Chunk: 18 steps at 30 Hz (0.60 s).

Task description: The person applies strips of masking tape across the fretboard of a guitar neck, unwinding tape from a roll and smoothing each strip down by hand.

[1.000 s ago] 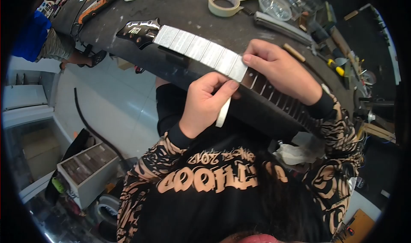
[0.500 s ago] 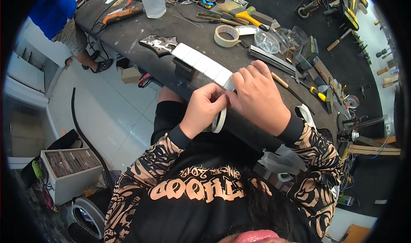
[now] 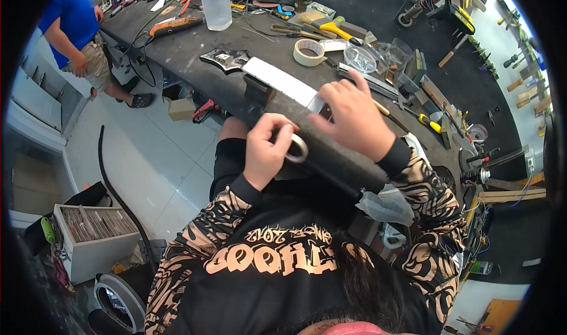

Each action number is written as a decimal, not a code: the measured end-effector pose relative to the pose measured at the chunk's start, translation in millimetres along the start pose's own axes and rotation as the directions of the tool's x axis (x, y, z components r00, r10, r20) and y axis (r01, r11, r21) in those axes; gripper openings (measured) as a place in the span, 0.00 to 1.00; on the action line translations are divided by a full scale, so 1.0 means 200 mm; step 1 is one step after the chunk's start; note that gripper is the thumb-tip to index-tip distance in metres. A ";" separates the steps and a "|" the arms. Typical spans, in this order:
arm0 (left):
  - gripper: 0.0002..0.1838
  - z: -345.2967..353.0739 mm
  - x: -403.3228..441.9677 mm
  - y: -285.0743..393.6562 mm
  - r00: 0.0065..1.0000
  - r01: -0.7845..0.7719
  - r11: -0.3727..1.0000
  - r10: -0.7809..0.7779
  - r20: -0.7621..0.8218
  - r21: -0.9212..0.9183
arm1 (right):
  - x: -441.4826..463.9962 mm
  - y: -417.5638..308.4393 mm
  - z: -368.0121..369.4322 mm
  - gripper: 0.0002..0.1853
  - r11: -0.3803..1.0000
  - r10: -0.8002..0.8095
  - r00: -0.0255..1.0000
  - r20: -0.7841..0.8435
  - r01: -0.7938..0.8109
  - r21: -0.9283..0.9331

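My left hand is closed on a narrow roll of pale tape, held below the bench edge near my lap. My right hand is raised with its fingers apart, over the near end of a guitar neck, holding nothing visible. The neck's fretboard is covered in white strips, and its dark, pointed headstock lies toward the far left. A dark block sits under the neck. My right hand hides part of the neck's near end.
A wider masking tape roll, a yellow-handled brush, an orange rotary tool and a clear plastic container are on the dark bench. Files and hand tools lie to the right. A person in blue stands at the far left.
My left hand has moved down and left with the tape roll, away from the neck. My right hand has separated from it, fingers now spread. The other person has shifted posture.
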<state>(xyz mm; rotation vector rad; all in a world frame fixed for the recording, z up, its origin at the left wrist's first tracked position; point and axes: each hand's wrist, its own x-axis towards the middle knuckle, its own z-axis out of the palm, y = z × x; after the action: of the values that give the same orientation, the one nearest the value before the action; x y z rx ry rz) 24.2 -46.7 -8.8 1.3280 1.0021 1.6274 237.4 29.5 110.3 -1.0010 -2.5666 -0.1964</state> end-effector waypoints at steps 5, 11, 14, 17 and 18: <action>0.09 -0.13 0.01 0.05 0.976 -0.199 0.978 0.192 -0.101 -0.066 | 0.02 0.20 0.00 0.10 0.940 -0.027 0.995 0.100 -0.009 0.341; 0.13 -0.21 0.11 0.09 0.956 -0.282 0.948 0.263 -0.133 -0.148 | 0.07 0.22 0.00 0.11 0.952 -0.155 0.980 0.128 0.114 0.285; 0.14 -0.21 0.11 0.07 0.973 -0.217 0.959 0.198 -0.117 -0.181 | 0.08 0.22 0.02 0.10 0.947 -0.148 0.980 0.132 0.102 0.306; 0.14 -0.21 0.14 0.04 0.981 -0.184 0.963 0.168 -0.098 -0.197 | 0.09 0.23 0.02 0.08 0.946 -0.144 0.978 0.150 0.092 0.310; 0.15 -0.21 0.14 0.03 0.983 -0.173 0.964 0.157 -0.092 -0.201 | 0.09 0.22 0.02 0.08 0.943 -0.156 0.977 0.145 0.103 0.318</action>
<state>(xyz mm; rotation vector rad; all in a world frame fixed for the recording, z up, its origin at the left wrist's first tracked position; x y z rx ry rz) -22.2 -26.8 1.9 1.2423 0.7551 1.8652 254.4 74.8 112.9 -0.7593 -2.7047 0.2611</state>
